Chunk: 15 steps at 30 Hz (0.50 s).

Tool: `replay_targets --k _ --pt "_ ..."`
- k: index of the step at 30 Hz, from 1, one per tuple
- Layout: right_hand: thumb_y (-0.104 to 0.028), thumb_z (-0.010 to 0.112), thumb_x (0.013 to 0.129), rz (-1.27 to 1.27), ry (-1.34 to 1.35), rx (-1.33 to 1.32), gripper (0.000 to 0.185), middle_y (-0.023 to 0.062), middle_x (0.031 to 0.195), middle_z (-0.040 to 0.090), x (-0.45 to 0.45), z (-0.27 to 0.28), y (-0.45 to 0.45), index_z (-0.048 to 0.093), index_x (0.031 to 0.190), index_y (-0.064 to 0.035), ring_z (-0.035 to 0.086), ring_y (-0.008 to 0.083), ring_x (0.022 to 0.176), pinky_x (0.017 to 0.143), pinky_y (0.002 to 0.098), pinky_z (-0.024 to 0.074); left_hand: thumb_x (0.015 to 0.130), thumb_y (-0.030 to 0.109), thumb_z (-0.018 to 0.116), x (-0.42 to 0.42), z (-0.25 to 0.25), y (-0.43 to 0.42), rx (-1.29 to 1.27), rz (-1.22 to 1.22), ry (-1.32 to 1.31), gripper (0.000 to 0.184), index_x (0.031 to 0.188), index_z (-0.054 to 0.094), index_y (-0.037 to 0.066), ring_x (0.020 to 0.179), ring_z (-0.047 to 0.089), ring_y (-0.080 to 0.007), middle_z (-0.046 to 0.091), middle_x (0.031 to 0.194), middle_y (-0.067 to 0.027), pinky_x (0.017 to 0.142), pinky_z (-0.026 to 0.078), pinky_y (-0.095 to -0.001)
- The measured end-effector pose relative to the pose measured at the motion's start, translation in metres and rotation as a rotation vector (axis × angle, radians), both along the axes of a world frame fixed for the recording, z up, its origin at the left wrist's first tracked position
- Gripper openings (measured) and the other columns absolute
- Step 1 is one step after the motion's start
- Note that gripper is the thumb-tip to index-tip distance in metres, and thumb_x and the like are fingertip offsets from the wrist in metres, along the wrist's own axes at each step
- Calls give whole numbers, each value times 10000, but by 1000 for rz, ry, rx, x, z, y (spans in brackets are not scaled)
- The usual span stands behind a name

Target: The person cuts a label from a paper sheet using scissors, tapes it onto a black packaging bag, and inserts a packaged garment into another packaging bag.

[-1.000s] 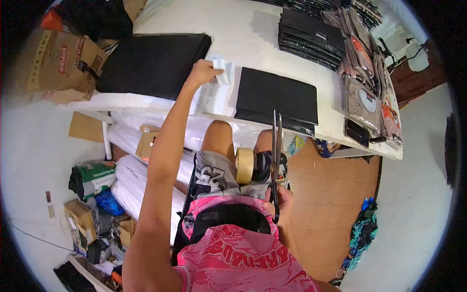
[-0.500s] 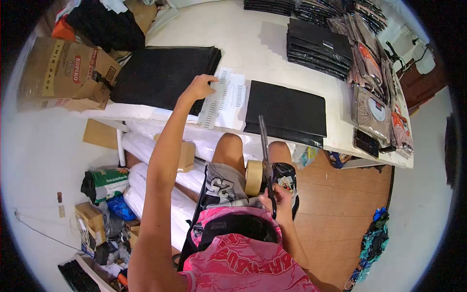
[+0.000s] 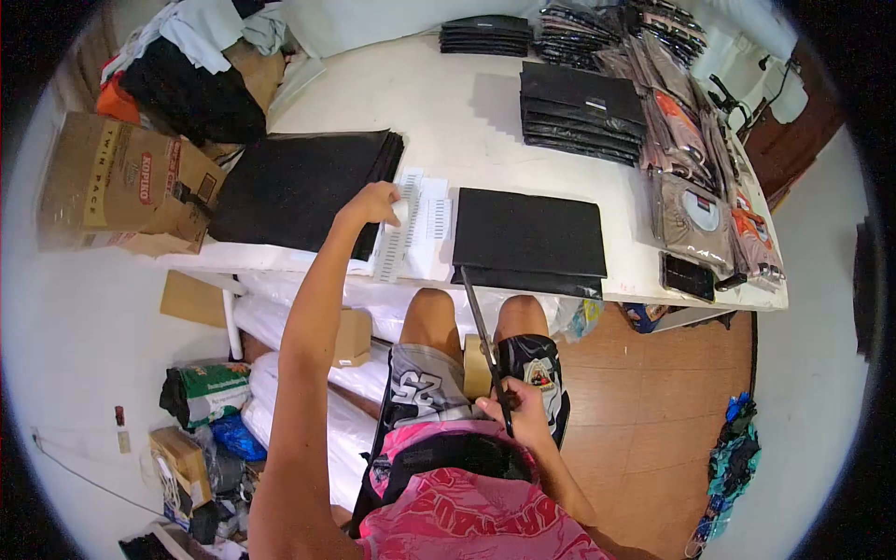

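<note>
We seem to be at the step of handling printed paper. Our left hand (image 3: 376,203) is at the edge of a printed strip (image 3: 399,247) lying over white sheets (image 3: 436,215) on the worktop (image 3: 420,103), between a stack of black bags (image 3: 299,182) and a flat black package (image 3: 530,233). A small white piece shows by its fingertips, but we cannot tell whether they pinch it or only rest there. Our right hand (image 3: 523,411) grips the scissors (image 3: 479,313) by the handles above our lap, blades pointing toward the package; the blades look close together. A roll of tape (image 3: 477,369) sits between our thighs (image 3: 432,322), partly behind the scissors. As we judge it, the next move calls for a sure pinch on the paper, lifting one piece without dragging its neighbours, with the blades held well away from the left hand.
</note>
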State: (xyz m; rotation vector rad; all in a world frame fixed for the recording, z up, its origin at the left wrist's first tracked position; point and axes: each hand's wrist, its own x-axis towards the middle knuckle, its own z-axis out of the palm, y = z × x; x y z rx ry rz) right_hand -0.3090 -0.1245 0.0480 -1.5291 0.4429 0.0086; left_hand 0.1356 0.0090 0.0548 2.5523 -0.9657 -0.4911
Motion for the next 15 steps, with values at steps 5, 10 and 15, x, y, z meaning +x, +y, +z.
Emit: replay_targets --k 5,10,15 --pt "-233 829 764 -22 5 2 334 -75 585 441 -3 0 -2 551 697 -62 378 34 540 475 222 281 642 77 815 -13 24 6 -180 -16 144 275 848 653 -4 847 638 -209 667 947 -121 759 502 -297" --pt "-217 828 766 -33 15 119 319 -80 594 440 -2 -6 -5 555 708 -62 390 30 554 485 214 289 654 -116 693 -89 60 23 -819 -108 166 185 743 633 36 1001 611 -203 616 1174 -105 839 472 -302" --pt "-159 774 794 40 -158 266 249 -30 753 506 -4 5 -4 552 823 -50 463 51 660 566 204 353 652 -119 719 -169 72 24 -1173 -50 272 181 742 668 30 1077 606 -227 601 1243 -168 895 473 -300"
